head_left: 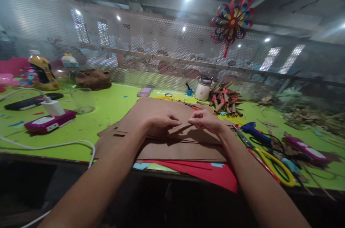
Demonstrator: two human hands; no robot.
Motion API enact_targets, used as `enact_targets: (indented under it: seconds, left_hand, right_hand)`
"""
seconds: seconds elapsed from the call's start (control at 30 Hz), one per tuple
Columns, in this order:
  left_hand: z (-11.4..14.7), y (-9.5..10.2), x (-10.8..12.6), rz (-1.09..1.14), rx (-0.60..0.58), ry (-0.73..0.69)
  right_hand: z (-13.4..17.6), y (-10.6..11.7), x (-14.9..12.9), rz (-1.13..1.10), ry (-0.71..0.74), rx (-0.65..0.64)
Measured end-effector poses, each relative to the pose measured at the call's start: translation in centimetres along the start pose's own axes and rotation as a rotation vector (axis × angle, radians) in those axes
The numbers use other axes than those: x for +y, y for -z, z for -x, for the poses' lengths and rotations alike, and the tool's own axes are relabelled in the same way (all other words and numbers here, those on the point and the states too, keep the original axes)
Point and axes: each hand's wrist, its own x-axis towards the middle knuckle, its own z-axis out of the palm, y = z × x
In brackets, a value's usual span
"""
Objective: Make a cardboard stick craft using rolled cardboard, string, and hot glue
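My right hand (205, 120) pinches one end of a narrow brown paper strip (180, 129), which slants down to the left. My left hand (163, 122) is just left of it, thumb and fingertips drawn together; whether anything lies between them is hidden. Both hands are over a stack of brown paper sheets (183, 151). Red paper (218, 177) sticks out from under the stack at the table's front edge. Beside my right forearm lie large scissors with yellow handles (277, 167). Another pair of scissors (192, 106) rests behind my right hand.
Rolled brown paper pieces (226, 100) are heaped behind on the right, near a pale jar (203, 89). Right of me lie a blue glue gun (256, 132) and a purple box (307, 149). On the left are a purple power strip (50, 122), clear cup (83, 101) and white cable (67, 143).
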Motion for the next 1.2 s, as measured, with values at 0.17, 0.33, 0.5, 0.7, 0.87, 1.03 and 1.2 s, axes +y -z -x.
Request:
enact_targets:
  seconds: [0.17,0.33,0.5,0.7,0.87,1.03,1.2]
  left_hand:
    - [-0.7,0.8,0.2,-0.221,-0.071,-0.011]
    - [-0.2,-0.3,0.6,-0.159,-0.078,0.006]
    - [-0.4,-0.4,0.2,-0.107,-0.031,0.022]
    - [-1.4,1.0,-0.3,0.095,0.206,-0.027]
    - [-1.3,1.3,-0.3,0.338,0.267,-0.110]
    - [-1.5,1.1,-0.9,0.357,0.268,-0.194]
    - [-1.4,0.4,-0.6,0.326,0.327,-0.192]
  right_hand:
    - [0.0,-0.3,-0.2,0.028,0.009,0.002]
    - [0.0,-0.5,-0.7,0.030,0.018,0.033]
    - [-0.5,-1.4,-0.3,0.093,0.045,0.162]
    - [-1.6,-2.0,1.1,-0.065,0.068,0.335]
    - [-1.3,-3.2,0.3,-0.058,0.045,0.094]
    - [-0.3,-5.6,-1.6,0.128,0.091,0.008]
    - [-0.7,-6.5,-1.5,0.391,0.187,0.180]
